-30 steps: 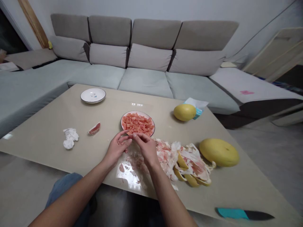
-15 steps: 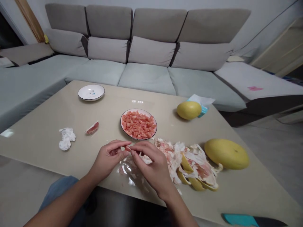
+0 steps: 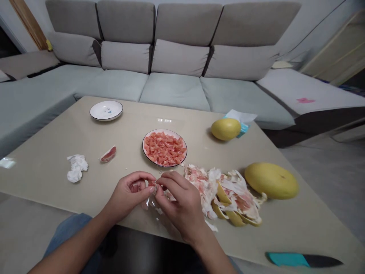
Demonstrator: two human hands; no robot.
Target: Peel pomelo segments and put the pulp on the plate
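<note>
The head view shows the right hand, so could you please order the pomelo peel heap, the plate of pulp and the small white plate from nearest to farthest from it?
Nearest the right hand:
1. Pomelo peel heap, to its right.
2. Plate of pulp, ahead.
3. Small white plate, far left.

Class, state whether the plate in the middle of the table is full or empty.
Full: pink pomelo pulp covers the white plate nearly to its rim.

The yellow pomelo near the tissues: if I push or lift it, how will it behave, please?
The pomelo looks round and whole, so it would probably roll on the smooth, glossy table. It is likely heavy for its size, and its smooth rind may feel slightly slippery.
</note>
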